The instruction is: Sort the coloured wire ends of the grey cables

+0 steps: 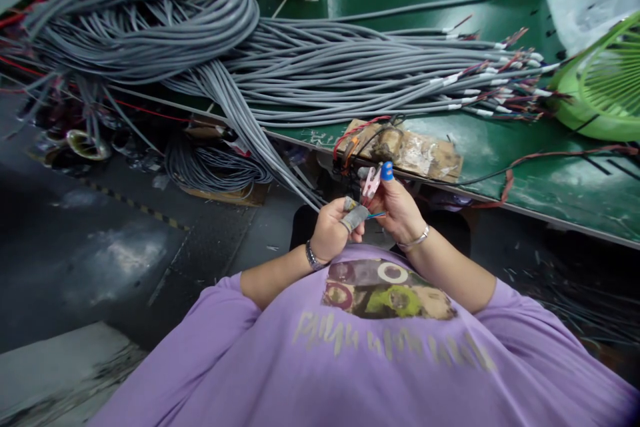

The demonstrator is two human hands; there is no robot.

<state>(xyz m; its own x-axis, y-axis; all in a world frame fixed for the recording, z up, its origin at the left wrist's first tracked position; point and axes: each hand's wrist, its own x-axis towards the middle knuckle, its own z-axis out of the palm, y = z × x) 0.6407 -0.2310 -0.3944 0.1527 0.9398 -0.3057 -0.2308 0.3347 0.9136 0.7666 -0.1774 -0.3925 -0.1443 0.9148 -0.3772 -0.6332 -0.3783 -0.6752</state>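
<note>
My left hand, with grey tape or cots on its thumb and a fingertip, is closed around the end of a grey cable just in front of my body. Thin coloured wires, one of them blue, stick out past its thumb. Close against it, my right hand wears a blue cot on the thumb and pinches a small pink clip-like tool. The tool's lower end is at the wires; its exact grip on them is hidden. A bundle of grey cables runs down from the bench toward my left hand.
Many grey cables lie along the green bench, their stripped ends to the right. Coiled cables are heaped at left. A green fan stands at right. A wooden block sits at the bench edge, with another coil below.
</note>
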